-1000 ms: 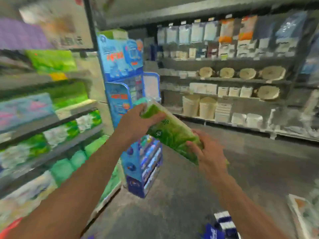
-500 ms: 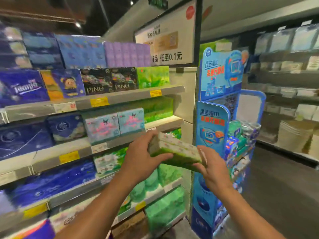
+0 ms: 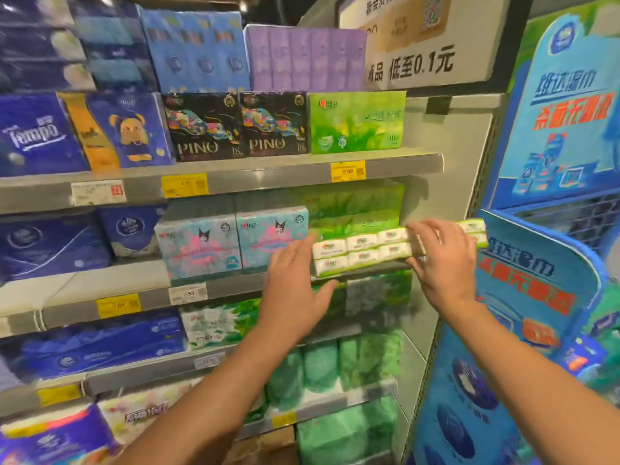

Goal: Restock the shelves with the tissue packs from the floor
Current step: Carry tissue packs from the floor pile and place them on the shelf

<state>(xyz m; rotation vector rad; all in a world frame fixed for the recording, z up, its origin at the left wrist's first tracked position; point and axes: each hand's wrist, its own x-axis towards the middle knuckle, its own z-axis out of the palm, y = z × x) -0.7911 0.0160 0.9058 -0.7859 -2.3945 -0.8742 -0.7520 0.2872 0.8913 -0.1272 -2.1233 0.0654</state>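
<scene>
One tissue pack [image 3: 365, 250]: long plastic-wrapped block, green and white, two rows of small packets. Lying across shelf [image 3: 235, 283] edge, second from top, before stacked green packs [image 3: 355, 209]. Right hand [image 3: 443, 260] fingers curled over pack's right part. Left hand [image 3: 295, 290] fingers straight, spread, tips at pack's left end. Two pink-and-teal packs [image 3: 235, 239] just left of fingertips.

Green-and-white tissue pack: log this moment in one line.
green-and-white tissue pack: at second shelf front edge | right hand: grips it | left hand: open beside it

place: shop | signs: stocked shelves [image 3: 302, 169], price tags [image 3: 347, 171], promo display [image 3: 563, 129]
</scene>
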